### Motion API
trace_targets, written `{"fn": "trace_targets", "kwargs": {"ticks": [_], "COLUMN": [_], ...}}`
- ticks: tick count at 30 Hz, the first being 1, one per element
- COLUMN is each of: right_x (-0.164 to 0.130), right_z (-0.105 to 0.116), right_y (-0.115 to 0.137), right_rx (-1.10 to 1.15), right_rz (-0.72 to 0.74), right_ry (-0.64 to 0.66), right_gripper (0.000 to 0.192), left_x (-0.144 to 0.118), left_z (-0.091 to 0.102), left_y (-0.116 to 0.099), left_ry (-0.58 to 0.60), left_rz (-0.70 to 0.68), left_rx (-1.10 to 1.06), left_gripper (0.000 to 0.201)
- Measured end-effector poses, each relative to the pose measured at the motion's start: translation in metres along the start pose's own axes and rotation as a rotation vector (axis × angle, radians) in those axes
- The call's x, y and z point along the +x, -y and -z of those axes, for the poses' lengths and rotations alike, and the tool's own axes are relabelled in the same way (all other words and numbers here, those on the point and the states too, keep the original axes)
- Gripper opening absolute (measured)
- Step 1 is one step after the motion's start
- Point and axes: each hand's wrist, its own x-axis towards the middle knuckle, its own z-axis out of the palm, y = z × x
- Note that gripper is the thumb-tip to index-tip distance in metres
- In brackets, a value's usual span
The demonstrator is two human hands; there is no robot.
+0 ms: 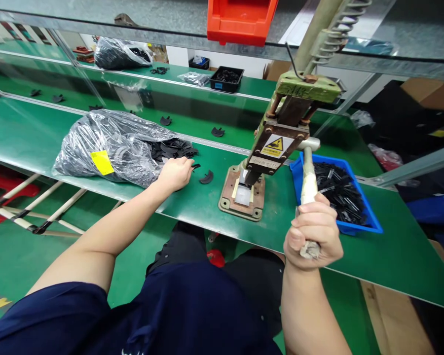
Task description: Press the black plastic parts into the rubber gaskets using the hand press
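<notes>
My right hand (314, 234) is wrapped round the taped lever handle (309, 180) of a green manual press (277, 133). Below the press head, a metal fixture (243, 194) sits on the brown base plate (225, 203); whether a part lies in it I cannot tell. At the mouth of a see-through plastic bag (107, 140) full of black parts, my left hand (175, 173) is closed, with a small black plastic part (196, 166) showing at its fingertips. One curved black part (206, 177) lies on the green bench just right of that hand.
A blue bin (373, 223) of black parts stands right of the press. Several black parts, such as one curved piece (218, 131), lie along the strip behind. Farther back are a black tray (227, 79) and another bag (122, 53). An orange bin (242, 22) hangs overhead.
</notes>
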Motion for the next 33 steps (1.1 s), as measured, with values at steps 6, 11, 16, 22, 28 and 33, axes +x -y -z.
{"fn": "trace_targets", "kwargs": {"ticks": [6, 11, 16, 22, 28, 33], "right_x": [0.0, -0.001, -0.002, -0.002, -0.003, -0.001], "right_z": [-0.001, -0.001, -0.002, -0.004, -0.002, -0.004], "right_y": [0.003, 0.004, 0.006, 0.006, 0.004, 0.006], "right_rx": [-0.027, -0.053, -0.058, -0.06, -0.083, -0.045], "right_rz": [-0.013, -0.02, -0.029, -0.027, -0.023, -0.01], "right_ry": [-0.008, -0.006, -0.024, -0.035, -0.021, -0.027], "right_gripper": [0.028, 0.03, 0.029, 0.03, 0.027, 0.028], "left_x": [-0.008, -0.015, 0.002, 0.041, 0.065, 0.078], "left_z": [-0.014, -0.024, -0.038, -0.035, -0.026, -0.024], "left_y": [-0.017, -0.042, -0.08, -0.122, -0.137, -0.143], "left_ry": [-0.134, -0.056, 0.077, 0.311, 0.501, 0.588], "left_rz": [-0.132, -0.086, 0.08, 0.294, 0.371, 0.328], "left_rx": [-0.29, -0.774, -1.286, -1.567, -1.47, -1.374], "left_gripper": [0.036, 0.035, 0.036, 0.04, 0.033, 0.035]}}
